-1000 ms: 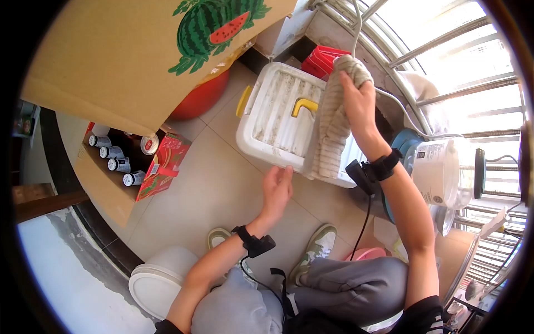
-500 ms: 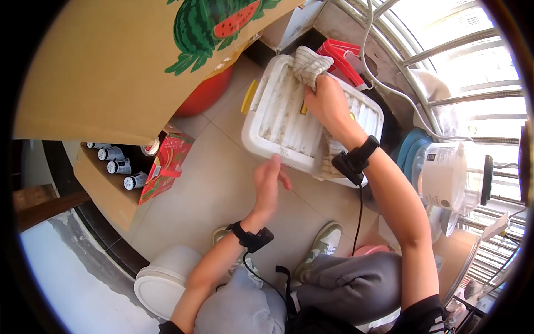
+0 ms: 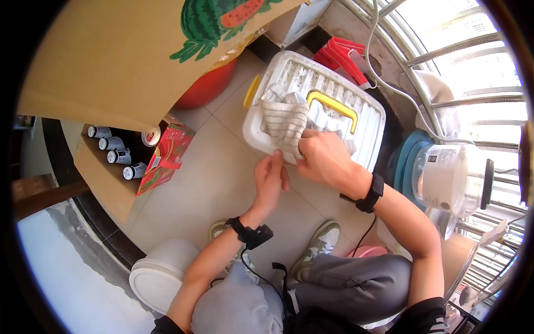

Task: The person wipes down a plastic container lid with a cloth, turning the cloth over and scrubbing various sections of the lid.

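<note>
A white storage box (image 3: 303, 71) with a ridged, dirt-marked lid stands on the floor in front of me. Its yellow handle (image 3: 334, 106) is on top of the lid. My right hand (image 3: 328, 158) grips a striped, greyish-white cloth (image 3: 285, 118) that lies bunched over the near left part of the lid. The fingertips are partly hidden by the hand and the fabric. My left hand (image 3: 268, 181) is by the lid's near edge, fingers apart and holding nothing; whether it touches the box I cannot tell.
At upper left is a large cardboard box (image 3: 105, 67) with a watermelon print, beside a red basin (image 3: 208, 86). Below it an open carton (image 3: 167, 158) holds several cans. A white lidded bucket (image 3: 158, 284), red box (image 3: 342, 58), clear container (image 3: 448, 178) and barred window surround me.
My right hand has drawn the cloth from the lid's far end toward me, uncovering the yellow handle. My left hand stays by the near edge, its fingers slightly more curled.
</note>
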A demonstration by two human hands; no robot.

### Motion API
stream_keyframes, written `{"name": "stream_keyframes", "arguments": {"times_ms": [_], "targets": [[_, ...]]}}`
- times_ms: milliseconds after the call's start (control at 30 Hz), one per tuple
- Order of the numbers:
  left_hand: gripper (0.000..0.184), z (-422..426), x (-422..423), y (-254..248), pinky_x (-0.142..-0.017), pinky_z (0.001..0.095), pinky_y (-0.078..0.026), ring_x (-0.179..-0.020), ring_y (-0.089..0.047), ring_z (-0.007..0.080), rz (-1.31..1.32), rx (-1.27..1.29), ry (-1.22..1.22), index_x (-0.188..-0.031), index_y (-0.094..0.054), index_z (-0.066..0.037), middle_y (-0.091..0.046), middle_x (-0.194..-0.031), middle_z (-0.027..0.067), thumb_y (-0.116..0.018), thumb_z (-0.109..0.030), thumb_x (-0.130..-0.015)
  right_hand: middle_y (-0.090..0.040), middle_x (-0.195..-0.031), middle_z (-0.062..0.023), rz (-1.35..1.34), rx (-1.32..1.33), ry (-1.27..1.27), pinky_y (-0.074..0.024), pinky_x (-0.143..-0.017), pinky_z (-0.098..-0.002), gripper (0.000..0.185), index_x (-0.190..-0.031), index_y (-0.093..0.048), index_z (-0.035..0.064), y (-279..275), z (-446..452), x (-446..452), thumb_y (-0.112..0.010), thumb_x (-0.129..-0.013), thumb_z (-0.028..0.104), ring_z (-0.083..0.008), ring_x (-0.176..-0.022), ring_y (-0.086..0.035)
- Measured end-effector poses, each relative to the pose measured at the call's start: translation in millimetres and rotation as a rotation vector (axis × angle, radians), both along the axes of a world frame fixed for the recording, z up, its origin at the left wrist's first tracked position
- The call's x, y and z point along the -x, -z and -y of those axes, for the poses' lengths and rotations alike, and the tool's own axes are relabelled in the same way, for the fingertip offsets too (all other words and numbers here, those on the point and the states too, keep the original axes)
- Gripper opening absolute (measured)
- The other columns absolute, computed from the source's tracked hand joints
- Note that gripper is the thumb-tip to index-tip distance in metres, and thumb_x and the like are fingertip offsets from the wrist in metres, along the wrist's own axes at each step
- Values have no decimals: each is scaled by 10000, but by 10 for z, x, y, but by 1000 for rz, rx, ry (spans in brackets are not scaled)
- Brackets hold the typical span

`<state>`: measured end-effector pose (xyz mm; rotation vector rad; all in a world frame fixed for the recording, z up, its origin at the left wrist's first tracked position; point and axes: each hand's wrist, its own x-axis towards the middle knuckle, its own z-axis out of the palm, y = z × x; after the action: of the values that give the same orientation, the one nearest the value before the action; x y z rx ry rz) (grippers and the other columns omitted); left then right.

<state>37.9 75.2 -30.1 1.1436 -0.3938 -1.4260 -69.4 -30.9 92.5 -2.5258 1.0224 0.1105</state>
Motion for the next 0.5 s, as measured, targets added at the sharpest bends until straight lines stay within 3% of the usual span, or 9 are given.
{"name": "stream_keyframes", "arguments": {"times_ms": [100, 300, 500], "targets": [[472, -13, -7, -9, -388, 234, -324, -429, -428, 98, -4, -15, 13, -811, -525, -66, -599, -720, 33, -472, -451, -1079, -634, -897, -138, -12, 126, -78, -539, -668, -461, 110, -808, -678, 22, 59, 186, 64, -650, -719, 79, -362, -736, -663], [458, -13, 19, 18, -367, 239, -272, -395, -378, 77, -23, 35, -11, -776, -453, -103, -420, -623, -25, -488, -448, -1074, -631, -927, -148, -11, 304, 37, -537, -703, -466, 107, -849, -668, 19, 169, 577, 74, -623, -752, 19, -366, -754, -667], [458, -21, 31, 73, -365, 233, -267, -396, -382, 77, -24, 54, -14, -784, -467, -99, -461, -637, -15, -491, -456, -1071, -638, -953, -171, 85, 450, 178, -524, -737, -484, 139, -902, -697, 6, 277, 988, 58, -622, -785, 11, -393, -799, -667]]}}
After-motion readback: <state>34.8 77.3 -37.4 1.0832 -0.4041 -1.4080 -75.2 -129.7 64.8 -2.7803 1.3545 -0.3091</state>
